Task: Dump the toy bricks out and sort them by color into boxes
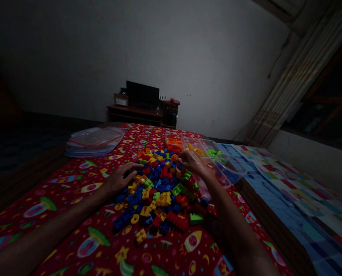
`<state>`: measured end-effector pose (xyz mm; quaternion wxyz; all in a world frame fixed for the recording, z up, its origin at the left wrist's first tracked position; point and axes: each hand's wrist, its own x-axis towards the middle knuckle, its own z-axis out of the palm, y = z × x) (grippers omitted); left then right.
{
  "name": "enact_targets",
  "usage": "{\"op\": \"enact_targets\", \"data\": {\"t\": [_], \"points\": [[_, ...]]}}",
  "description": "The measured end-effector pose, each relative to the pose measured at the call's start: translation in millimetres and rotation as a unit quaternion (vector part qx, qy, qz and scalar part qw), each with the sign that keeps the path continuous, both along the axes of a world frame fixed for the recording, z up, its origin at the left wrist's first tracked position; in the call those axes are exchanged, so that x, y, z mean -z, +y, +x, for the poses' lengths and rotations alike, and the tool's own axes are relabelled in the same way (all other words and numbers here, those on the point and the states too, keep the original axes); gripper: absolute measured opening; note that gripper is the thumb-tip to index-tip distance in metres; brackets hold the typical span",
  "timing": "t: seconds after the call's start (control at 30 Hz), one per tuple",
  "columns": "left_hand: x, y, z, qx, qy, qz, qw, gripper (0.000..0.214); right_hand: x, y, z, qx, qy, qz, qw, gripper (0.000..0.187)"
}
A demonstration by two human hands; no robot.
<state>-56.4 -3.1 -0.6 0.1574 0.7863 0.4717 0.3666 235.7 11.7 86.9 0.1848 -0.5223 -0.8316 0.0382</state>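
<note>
A loose pile of toy building bricks (pixel 163 187) in red, blue, yellow, green and orange lies on a red patterned cloth (pixel 81 226). My left hand (pixel 121 178) rests at the pile's left edge, its fingers stretched out over the bricks and nothing visible in its grasp. Over the far right part of the pile, my right hand (pixel 190 161) is closed, thumb and fingers pinched at an orange brick (pixel 173 157). The fingertips partly hide that contact.
Clear plastic containers (pixel 225 163) stand right of and beyond the pile; orange, yellow, green and blue bricks show in separate ones. Stacked clear lids (pixel 94 142) lie at the far left. A checked blue sheet (pixel 277 191) spreads to the right. A monitor (pixel 142 95) stands at the wall.
</note>
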Motion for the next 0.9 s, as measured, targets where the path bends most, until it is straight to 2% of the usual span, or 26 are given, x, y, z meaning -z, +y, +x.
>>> {"op": "enact_targets", "data": {"t": [0.2, 0.3, 0.43, 0.63, 0.77, 0.9], "points": [[4.0, 2.0, -2.7, 0.001, -0.001, 0.002, 1.000, 0.046, -37.8, 59.5, -13.9, 0.113, 0.009, 0.055, 0.992, 0.036], [3.3, -0.2, -2.3, -0.003, 0.001, 0.005, 1.000, 0.045, -45.3, 80.0, -19.7, 0.130, 0.031, 0.064, 0.989, 0.035], [3.0, 0.0, -1.9, -0.003, -0.001, 0.008, 1.000, 0.044, -28.1, 72.4, -25.6, 0.063, 0.050, 0.062, 0.995, 0.038], [4.4, 1.0, 0.1, -0.009, -0.016, -0.001, 1.000, 0.048, 11.7, 13.7, -35.3, -0.076, 0.013, 0.035, 0.996, 0.034], [6.2, 5.3, -1.1, -0.080, -0.038, 0.031, 0.996, 0.057, 35.1, -10.1, -43.6, -0.173, -0.014, 0.049, 0.984, 0.041], [15.5, 32.7, -16.9, -0.165, -0.025, -0.001, 0.986, 0.066, 49.6, -13.2, -49.3, -0.167, -0.047, 0.068, 0.983, 0.037]]}}
